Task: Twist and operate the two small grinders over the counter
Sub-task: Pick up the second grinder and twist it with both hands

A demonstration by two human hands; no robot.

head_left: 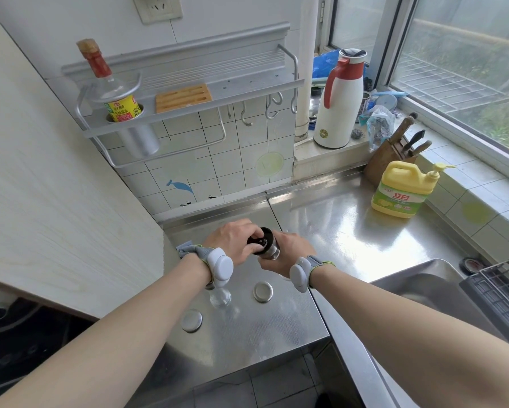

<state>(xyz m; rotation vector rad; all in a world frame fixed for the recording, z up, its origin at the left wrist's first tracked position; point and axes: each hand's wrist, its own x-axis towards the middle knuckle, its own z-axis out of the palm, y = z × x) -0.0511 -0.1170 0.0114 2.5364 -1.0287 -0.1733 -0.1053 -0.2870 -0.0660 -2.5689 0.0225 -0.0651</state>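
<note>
Bare forearms; grey wristband, rounded white pod; matching band

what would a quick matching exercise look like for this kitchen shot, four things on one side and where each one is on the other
Things:
1. grinder
2. yellow detergent jug
3. white thermos
4. sauce bottle

Places:
A. window ledge
B. wall rack
C. held between both hands
D. steel counter, by the knife block

Pairs: 1-C, 2-D, 3-A, 4-B

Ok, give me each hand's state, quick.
Left hand: closed on the grinder, at its black top.
Right hand: closed on the grinder's lower body.
</note>
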